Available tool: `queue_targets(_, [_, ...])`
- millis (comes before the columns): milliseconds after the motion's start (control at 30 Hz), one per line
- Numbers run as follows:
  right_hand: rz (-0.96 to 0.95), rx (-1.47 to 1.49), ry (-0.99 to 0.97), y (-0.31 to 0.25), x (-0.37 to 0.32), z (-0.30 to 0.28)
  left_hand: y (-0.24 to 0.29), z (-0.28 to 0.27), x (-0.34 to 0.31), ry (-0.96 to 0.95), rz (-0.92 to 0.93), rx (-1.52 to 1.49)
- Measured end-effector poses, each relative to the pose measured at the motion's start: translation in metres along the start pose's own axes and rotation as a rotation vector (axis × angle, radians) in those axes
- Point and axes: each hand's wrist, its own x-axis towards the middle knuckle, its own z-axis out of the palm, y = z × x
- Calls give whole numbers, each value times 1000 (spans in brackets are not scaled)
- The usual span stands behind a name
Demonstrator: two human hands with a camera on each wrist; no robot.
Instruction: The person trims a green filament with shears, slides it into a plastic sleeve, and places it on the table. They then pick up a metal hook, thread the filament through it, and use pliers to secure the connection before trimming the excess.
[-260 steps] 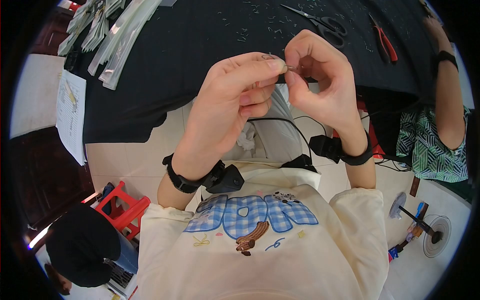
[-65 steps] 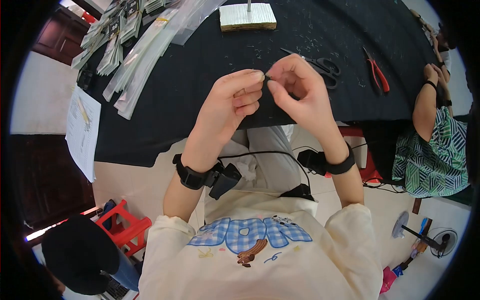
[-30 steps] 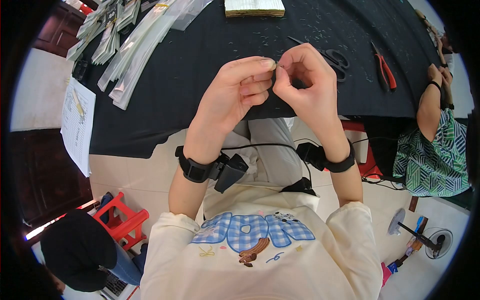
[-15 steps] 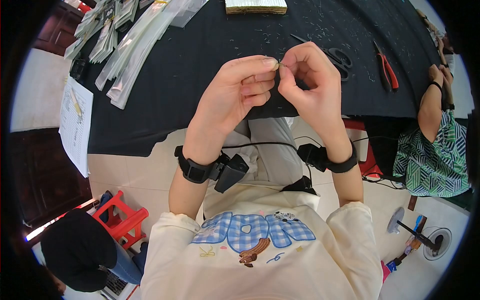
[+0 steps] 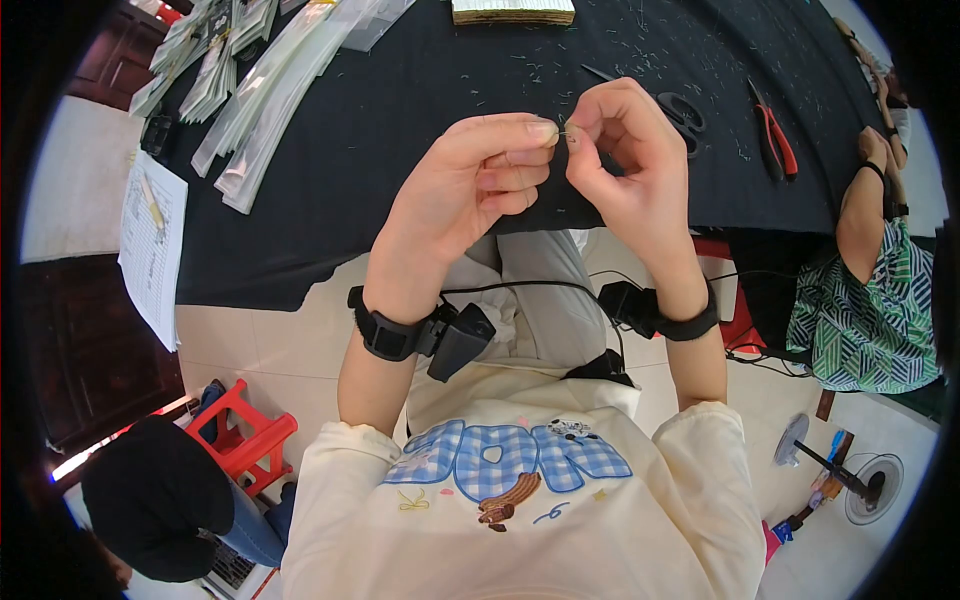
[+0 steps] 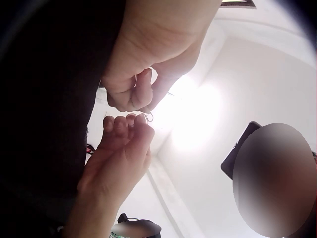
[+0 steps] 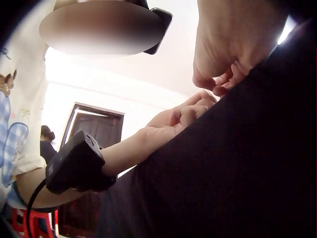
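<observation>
Above the front edge of the black-covered table, my left hand [image 5: 455, 185] pinches a thin wire [image 5: 563, 132] between thumb and forefinger. Its other fingers are curled towards the palm. Just to the right, my right hand [image 5: 640, 165] pinches the wire's other side, thumb and forefinger forming a ring. Only a short stretch shows between the two sets of fingertips. In the left wrist view a small dark wire loop [image 6: 150, 117] sticks out beside the fingertips. The right wrist view shows both hands close together, with the wire hidden.
Black scissors [image 5: 683, 120] and red-handled pliers [image 5: 772, 140] lie to the right. Clear plastic sleeves [image 5: 265, 120] and bundled cards [image 5: 207, 80] are at left. A white-topped block [image 5: 513, 12] stands at the back. Small clippings dot the black cloth [image 5: 400, 90]. Another person's arm [image 5: 860, 200] is at right.
Both hands stay pinching at the wire. Over the last second the right hand has shifted slightly right and the gap between the fingertips has widened. Earlier, the hands sat nearer the camera.
</observation>
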Motion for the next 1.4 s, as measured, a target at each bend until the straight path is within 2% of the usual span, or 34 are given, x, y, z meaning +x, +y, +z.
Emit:
queue_targets(33, [-1,0,0,0,-1,0,0,0,0,-8,-3,4])
queue_targets(167, [192,283,77,-5,1,-6,-3,1,1,-1,26,79])
queue_targets(233, [234,210,23,-9,7,-18,-7,2,0,20,87,179])
queue_targets(300, [274,84,-153,-16,16,-32,-9,5,-1,43,105,219])
queue_targets(333, [277,80,-153,-17,19,-37,-9,7,0,63,124,262])
queue_targets(400, [210,-70,-365,-18,25,-44,-11,12,0,96,139,327])
queue_targets(433, [211,-73,-366,-22,29,-47,-12,14,0,135,157,397])
queue_targets(500, [293,-181,-496,-27,35,-50,-14,14,0,139,172,416])
queue_targets(633, [252,-242,-542,-23,40,-45,-14,13,0,119,198,442])
queue_targets(700, [153,-232,-571,-19,44,-41,-15,13,0,124,199,450])
queue_targets(933, [210,-281,-723,-24,61,-39,-17,14,0,144,218,474])
queue_targets(1000, [80,-316,-808,-18,66,-38,-17,13,0,136,219,484])
queue_targets(1033, [81,-317,-808,-21,69,-38,-17,13,1,128,219,495])
queue_targets(1100, [317,-399,-974,-33,79,-39,-17,15,1,131,214,495])
queue_targets(1333, [389,-299,-1085,-34,91,-38,-16,14,1,137,177,507])
queue_targets(1400, [464,-266,-1119,-34,93,-37,-16,17,0,145,173,521])
